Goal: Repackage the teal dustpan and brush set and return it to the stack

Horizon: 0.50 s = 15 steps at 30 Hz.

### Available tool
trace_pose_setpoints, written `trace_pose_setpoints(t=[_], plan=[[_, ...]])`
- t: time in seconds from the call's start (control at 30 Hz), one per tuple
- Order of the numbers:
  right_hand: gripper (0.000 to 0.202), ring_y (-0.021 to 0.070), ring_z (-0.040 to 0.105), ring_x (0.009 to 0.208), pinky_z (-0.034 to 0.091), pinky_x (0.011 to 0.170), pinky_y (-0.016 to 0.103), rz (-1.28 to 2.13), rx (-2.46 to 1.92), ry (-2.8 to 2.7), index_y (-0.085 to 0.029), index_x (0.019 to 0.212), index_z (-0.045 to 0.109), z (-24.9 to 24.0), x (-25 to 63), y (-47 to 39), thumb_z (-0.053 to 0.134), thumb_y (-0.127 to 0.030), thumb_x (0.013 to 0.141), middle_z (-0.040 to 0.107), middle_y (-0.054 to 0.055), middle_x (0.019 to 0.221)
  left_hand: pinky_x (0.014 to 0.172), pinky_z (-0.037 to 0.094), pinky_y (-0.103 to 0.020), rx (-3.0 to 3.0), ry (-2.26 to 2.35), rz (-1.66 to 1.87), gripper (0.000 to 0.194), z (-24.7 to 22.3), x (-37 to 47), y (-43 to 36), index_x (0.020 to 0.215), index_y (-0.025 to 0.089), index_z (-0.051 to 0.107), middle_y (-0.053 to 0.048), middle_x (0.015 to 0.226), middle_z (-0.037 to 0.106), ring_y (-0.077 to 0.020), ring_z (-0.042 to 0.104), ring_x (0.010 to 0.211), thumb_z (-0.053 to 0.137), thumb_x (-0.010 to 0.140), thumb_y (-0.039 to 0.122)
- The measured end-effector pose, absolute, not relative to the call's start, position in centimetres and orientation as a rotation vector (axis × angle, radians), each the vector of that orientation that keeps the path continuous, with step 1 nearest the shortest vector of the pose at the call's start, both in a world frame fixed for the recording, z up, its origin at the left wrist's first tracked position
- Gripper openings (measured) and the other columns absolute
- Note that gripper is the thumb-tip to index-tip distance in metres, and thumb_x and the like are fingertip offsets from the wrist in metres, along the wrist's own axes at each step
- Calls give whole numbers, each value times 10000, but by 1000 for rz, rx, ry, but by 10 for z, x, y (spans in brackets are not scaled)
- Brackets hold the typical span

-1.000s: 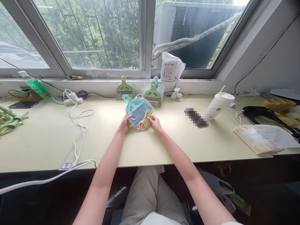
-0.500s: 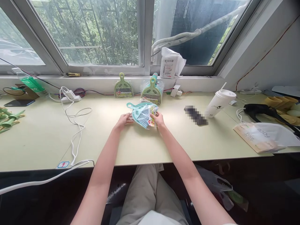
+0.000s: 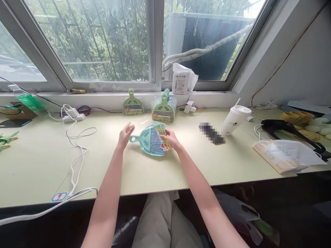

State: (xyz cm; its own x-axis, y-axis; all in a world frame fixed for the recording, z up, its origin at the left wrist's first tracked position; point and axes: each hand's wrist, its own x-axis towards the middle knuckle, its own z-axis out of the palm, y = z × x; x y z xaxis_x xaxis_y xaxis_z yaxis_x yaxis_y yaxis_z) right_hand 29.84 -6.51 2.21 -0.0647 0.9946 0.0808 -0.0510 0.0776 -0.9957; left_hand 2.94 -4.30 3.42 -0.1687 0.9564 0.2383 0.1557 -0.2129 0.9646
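Teal dustpan-and-brush set (image 3: 151, 141) in a clear wrapper lies on the pale green desk (image 3: 181, 165), straight ahead of the person, its handle pointing left. The right hand (image 3: 171, 140) pinches the set's right edge, thumb and fingers closed on the printed label and wrapper. The left hand (image 3: 126, 133) is spread wide with fingers apart, just left of the handle and holding nothing; whether it touches the wrapper is unclear.

A white cable (image 3: 77, 151) snakes across the desk to the left, running back to a white power strip (image 3: 70, 116) near the wall. To the right lie a white paper bag (image 3: 287, 155) and, further off, a white lidded cup with a straw (image 3: 234, 119).

Beyond the hands, two more wrapped sets lean against the wall below the sill: a green dustpan set (image 3: 132, 104) and, just beside it to the right, a stacked green and teal bundle (image 3: 163, 108). On the windowsill (image 3: 108, 93) above them stands a white labelled packet (image 3: 182, 79) against the window (image 3: 103, 41).
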Motion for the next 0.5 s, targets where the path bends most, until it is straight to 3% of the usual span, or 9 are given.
trace_pose_setpoints(t=[0.1, 0.2, 0.3, 0.33, 0.4, 0.47, 0.5], plan=[[322, 209, 702, 877, 575, 799, 354, 1309, -1069, -1344, -179, 999, 735, 23, 297, -65, 772, -216, 680, 766, 44, 1008, 852, 572, -425, 1503, 1341, 1228, 621, 37, 25, -42, 1001, 100, 730, -147, 881, 736, -305, 712, 900, 834, 583, 547], [323, 213, 706, 855, 582, 788, 367, 1278, -1100, -1248, -182, 970, 740, 22, 304, -59, 803, -245, 660, 767, 44, 988, 859, 574, -461, 1342, 1553, 1466, 420, 33, 0, -38, 877, 113, 700, -141, 838, 719, -299, 709, 873, 768, 672, 473], [286, 208, 704, 829, 581, 785, 355, 1155, -1149, -977, -174, 886, 713, 19, 317, -51, 818, -234, 627, 760, 38, 919, 1032, 437, -604, 1072, 2164, 1622, 401, 27, -36, -39, 1105, 127, 644, -182, 1087, 696, -366, 622, 1144, 675, 778, 357], [277, 209, 703, 835, 580, 783, 348, 1116, -1162, -892, -176, 865, 690, 17, 321, -48, 816, -238, 627, 755, 38, 909, 1079, 357, -652, 980, 2356, 1602, 548, 26, -45, -41, 1241, 103, 572, -232, 1234, 631, -412, 518, 1279, 699, 766, 345], [275, 213, 702, 853, 583, 769, 338, 1071, -1173, -780, -188, 855, 634, 13, 324, -45, 799, -268, 650, 744, 42, 921, 1130, 184, -715, 938, 2566, 1715, 791, 28, -51, -48, 1432, 68, 362, -320, 1484, 371, -451, 300, 1433, 689, 794, 402], [285, 216, 706, 856, 589, 744, 332, 1073, -1164, -722, -199, 869, 588, 8, 321, -45, 776, -298, 679, 734, 50, 933, 1160, 93, -702, 1128, 2571, 1916, 753, 34, -37, -55, 1475, 112, 282, -293, 1568, 226, -409, 183, 1492, 606, 865, 413], [287, 216, 710, 850, 593, 731, 329, 1084, -1157, -696, -203, 873, 573, 6, 317, -46, 768, -305, 689, 731, 53, 932, 1180, 105, -669, 1257, 2485, 1994, 650, 38, -24, -57, 1455, 148, 322, -251, 1574, 248, -372, 193, 1498, 553, 897, 388]])
